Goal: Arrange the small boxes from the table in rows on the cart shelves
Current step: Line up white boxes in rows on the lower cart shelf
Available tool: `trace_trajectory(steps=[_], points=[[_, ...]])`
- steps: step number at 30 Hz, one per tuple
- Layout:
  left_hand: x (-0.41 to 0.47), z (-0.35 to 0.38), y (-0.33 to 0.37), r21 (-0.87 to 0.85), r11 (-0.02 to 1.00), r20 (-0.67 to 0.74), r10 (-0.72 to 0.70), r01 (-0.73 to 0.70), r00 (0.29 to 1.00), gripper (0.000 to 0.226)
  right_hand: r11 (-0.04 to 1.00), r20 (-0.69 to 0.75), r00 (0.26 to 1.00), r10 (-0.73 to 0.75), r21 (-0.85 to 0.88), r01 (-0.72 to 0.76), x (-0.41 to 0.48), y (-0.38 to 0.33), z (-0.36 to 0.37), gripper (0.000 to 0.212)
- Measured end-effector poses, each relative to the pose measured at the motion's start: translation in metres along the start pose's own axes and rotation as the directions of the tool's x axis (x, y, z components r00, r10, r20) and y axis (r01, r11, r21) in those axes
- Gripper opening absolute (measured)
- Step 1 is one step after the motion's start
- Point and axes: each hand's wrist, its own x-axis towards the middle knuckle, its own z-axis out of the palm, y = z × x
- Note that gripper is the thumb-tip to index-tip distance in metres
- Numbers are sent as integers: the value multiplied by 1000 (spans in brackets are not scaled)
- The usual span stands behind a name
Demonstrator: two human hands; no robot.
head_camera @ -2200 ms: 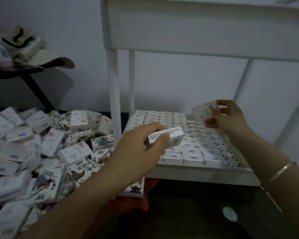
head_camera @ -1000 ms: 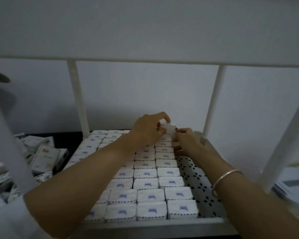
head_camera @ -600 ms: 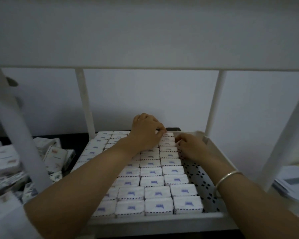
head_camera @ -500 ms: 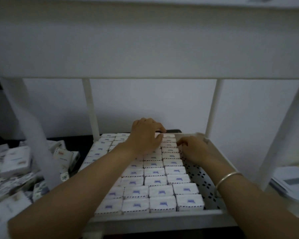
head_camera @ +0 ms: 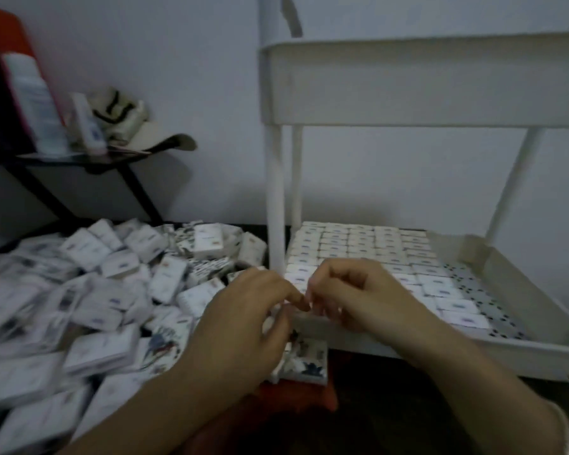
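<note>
The small boxes (head_camera: 102, 346) heaped left of the left hand (head_camera: 243, 326) look like light, stiff cardboard, best pinched across their long sides. Both hands curl with fingertips meeting, but whether they hold a box is unclear. Filled rows on the cart shelf (head_camera: 473, 351) lie beyond the right hand (head_camera: 365, 297).

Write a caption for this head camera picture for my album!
Left hand and right hand almost touch before a cart shelf of rowed small boxes; a loose pile lies beside.
</note>
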Motion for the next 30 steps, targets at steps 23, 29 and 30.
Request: trace_trajectory(steps=[23, 29, 30], points=[[-125, -71, -126, 574, 790, -177, -139, 217, 974, 34, 705, 232, 929, -290, -605, 371, 106, -17, 191, 51], [-125, -75, -132, 528, 830, -192, -92, 182, 977, 31, 596, 248, 914, -320, -698, 398, 119, -6, 203, 52], [-126, -76, -133, 515, 840, -190, -85, 173, 978, 34, 621, 221, 912, -346, -675, 399, 119, -4, 201, 50]])
